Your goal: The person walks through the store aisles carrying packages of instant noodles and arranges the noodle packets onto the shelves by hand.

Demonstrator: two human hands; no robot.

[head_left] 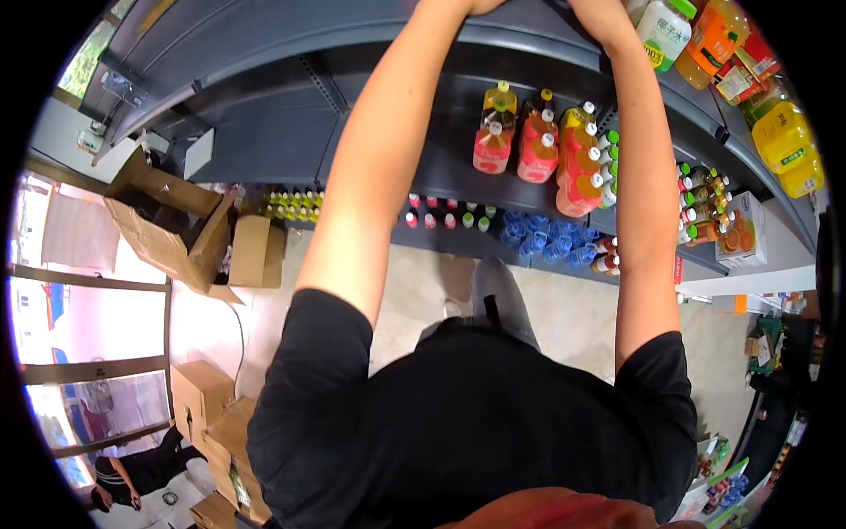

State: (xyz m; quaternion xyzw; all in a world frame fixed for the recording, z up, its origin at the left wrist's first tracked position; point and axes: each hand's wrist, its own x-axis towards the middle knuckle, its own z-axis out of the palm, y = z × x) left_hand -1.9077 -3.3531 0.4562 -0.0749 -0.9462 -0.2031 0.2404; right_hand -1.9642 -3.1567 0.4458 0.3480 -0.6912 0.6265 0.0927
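Both my arms reach up over a dark grey shelf (pixel 370 19) at the top edge of the view. Only the base of my left hand (pixel 483 5) shows there, its fingers cut off by the frame. My right hand (pixel 592 16) is also only partly visible, at the same shelf, with its fingers out of sight. Whatever either hand holds or touches cannot be made out. Right of my right hand stand a white bottle with a green cap (pixel 663 33) and an orange bottle (pixel 712 40).
Pink-labelled bottles (pixel 538 150) stand on the shelf below, with blue-wrapped bottles (pixel 551 240) lower down. An open cardboard box (pixel 167 212) and stacked cartons (pixel 204 388) are at the left. Another person (pixel 145 467) is at the lower left.
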